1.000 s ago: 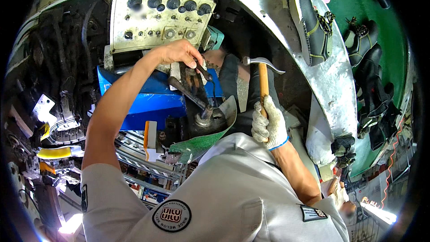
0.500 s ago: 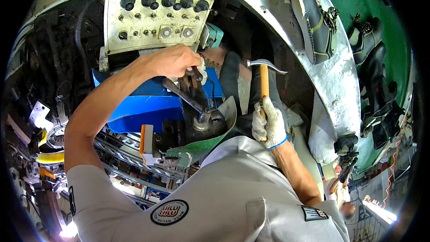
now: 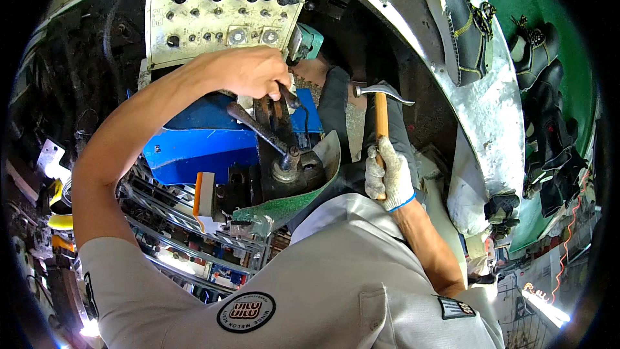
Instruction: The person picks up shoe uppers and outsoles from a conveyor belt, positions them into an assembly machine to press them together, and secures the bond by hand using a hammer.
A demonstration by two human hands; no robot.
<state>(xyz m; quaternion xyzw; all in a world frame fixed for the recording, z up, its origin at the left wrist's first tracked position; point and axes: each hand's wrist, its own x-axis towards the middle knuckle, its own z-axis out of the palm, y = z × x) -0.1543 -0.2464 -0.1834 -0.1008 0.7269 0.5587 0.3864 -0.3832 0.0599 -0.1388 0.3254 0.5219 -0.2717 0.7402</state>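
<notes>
Left hand [image 3: 263, 74]: I'm grasping a handle [image 3: 290, 97], upper centre | Right hand [image 3: 389, 174]: gloved, I'm gripping the hammer [image 3: 381, 116] low on its shaft, right of centre, head upward, seemingly holding it clear of the machine [image 3: 305, 171]

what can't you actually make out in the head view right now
Left hand: its fingertips around the dark handle are hidden by the hand itself, head view.
Hammer: the gripped stretch is hidden by the gloved fingers of the right hand, head view.
Control panel: small markings too small to read, head view.
Black shoe: cut off by the upper edge, head view.
</notes>
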